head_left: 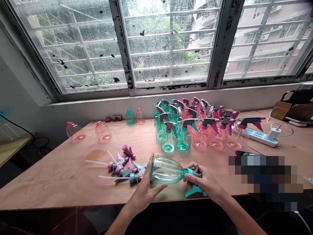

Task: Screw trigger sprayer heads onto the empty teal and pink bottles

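Green bottle (166, 169) in left hand's (144, 192) grip, sprayer (198, 172) partly hidden within right hand's (207, 181) grasp

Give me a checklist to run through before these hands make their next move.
1. Left hand holding the green bottle near its base: ok.
2. Right hand gripping the spray head at the neck end: ok.
3. Dip tube inside the bottle: ok, seen through the wall.
4. Teal collar screwed tight: cannot tell.
5. Bottle upright: not ok, held on its side.
6. Left hand clear of the loose teal-collared sprayer: cannot tell, they overlap in view.
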### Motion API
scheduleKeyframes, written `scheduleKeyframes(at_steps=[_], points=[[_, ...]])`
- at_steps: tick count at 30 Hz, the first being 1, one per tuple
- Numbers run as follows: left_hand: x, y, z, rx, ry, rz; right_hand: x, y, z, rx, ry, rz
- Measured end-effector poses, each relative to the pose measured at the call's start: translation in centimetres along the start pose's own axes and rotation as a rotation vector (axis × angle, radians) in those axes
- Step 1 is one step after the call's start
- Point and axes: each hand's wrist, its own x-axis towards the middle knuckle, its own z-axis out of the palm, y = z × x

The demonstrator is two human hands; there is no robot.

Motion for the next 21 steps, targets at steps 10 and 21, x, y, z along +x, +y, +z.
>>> scheduleKeyframes(at_steps=[10, 21], points=[[0.28, 0.03, -0.16, -0.090, -0.025, -0.023, -0.03, -0.12, 0.01, 0.006, -0.004, 0.008], [0.20, 0.15, -0.41, -0.104, -0.043, -0.052, -0.07, 0.09, -0.06, -0.001, -0.020, 0.020]])
